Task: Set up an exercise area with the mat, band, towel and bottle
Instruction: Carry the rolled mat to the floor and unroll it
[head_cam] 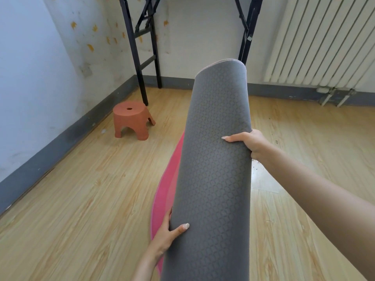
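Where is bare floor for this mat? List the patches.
Bare wood floor lies left, between the skirting and the mat; more lies right, below the radiator. The far corner is crowded by the stool and black frame legs.

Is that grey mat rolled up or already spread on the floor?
Rolled up: the mat is a grey tube gripped by the left hand and right hand, one pink edge hanging loose.

text: none legible | labels: none | brands: none | numbers: none | signs: none
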Motion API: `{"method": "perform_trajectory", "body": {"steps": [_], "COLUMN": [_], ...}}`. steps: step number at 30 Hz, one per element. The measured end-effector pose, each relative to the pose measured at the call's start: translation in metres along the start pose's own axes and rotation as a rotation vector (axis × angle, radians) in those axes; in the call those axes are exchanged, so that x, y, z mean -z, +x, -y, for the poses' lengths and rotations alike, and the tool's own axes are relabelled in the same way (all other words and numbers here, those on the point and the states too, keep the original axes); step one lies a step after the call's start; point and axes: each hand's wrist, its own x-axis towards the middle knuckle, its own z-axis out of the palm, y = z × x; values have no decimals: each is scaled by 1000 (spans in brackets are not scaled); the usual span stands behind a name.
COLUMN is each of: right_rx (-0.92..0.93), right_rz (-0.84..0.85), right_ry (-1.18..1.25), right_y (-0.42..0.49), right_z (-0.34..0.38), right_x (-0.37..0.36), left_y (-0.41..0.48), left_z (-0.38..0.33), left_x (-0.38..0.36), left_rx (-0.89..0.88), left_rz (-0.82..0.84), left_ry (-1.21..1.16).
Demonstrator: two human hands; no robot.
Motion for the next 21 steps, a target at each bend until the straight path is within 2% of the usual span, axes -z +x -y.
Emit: {"method": "perform_trajectory", "body": {"steps": [5, 11, 14, 21], "right_rx": [1, 2, -20, -42], "right_rz": [58, 77, 53, -10], "right_ry": [-8, -43, -24, 44], "right_y": [19, 36, 44, 49], "right_z": [-15, -43, -63, -110], "right_x": [19, 23, 26, 35], "left_y": [25, 35, 36, 41], "left_z": [3, 20, 28, 41], "left_x": [-4, -14, -21, -38], "left_rx": [28, 58, 66, 58], "left_rz": [45, -69, -125, -135], "left_ry": [-37, -83, -110, -125]}}
